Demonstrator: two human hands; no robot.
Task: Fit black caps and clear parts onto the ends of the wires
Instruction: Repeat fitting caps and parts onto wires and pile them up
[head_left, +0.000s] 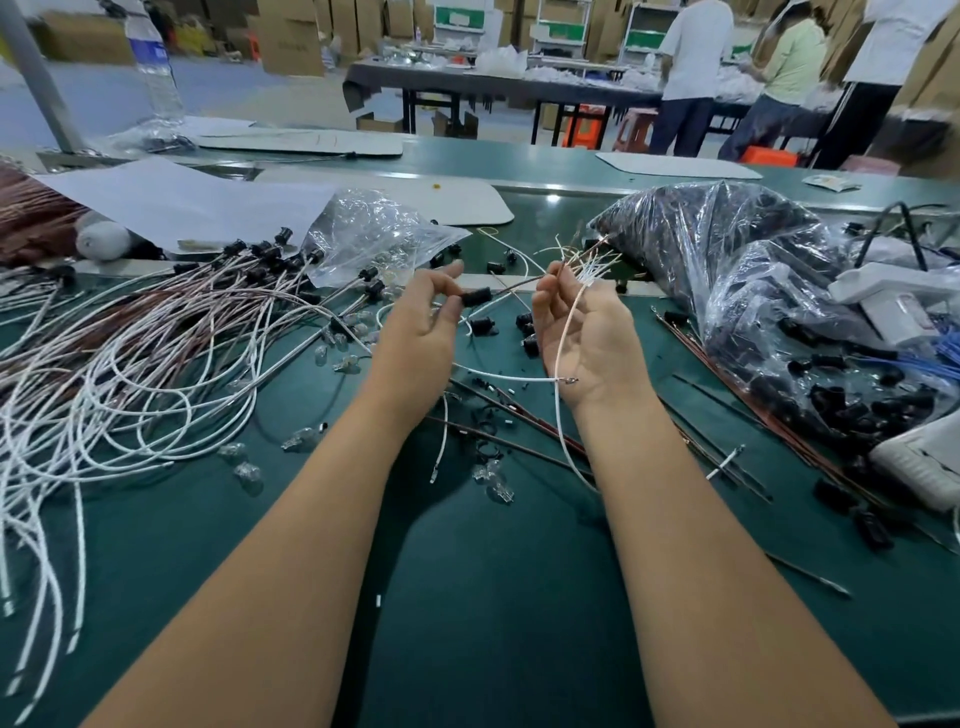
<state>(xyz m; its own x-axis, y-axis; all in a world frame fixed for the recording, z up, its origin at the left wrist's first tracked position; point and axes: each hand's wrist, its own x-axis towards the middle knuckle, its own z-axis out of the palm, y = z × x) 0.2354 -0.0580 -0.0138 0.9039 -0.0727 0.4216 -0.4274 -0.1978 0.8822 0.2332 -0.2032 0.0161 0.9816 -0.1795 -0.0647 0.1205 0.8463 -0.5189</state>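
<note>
1. Done so far, as I judge it: out to the left of the left hand (415, 332) lies a big loose heap of white and brown insulated wires (130, 353) on the green tabletop (498, 597); many of their far ends already carry small black plastic caps (265, 254), so a good share of the batch looks capped.
2. Left to do: the right hand (582, 338) holds a small bundle of thin bare-ended wires (587, 265) pinched between thumb and fingers, their tips fanning up and away from it; more brown wires (519, 431) lie loose on the tabletop below and between the hands; none of these shows a cap yet.
3. Supplies: loose black caps (524, 325) sit just beyond the gap between the hands; small clear glass-like bulb parts (249, 475) are scattered to the lower left of the left hand; a crumpled clear plastic bag of black caps (779, 312) rests to the right of the right hand — plenty remains.
4. Step in hand: the left hand pinches one black cylindrical cap (476, 296) at thumb and fingertips; a brown wire (519, 286) runs from the right hand's grip to the cap's right end — whether it is seated inside I cannot tell.
5. Orientation: the held cap lies nearly level, its long axis running left to right between the hands, its right end facing the right hand; the brown wire follows much the same line, rising slightly toward the right hand.
</note>
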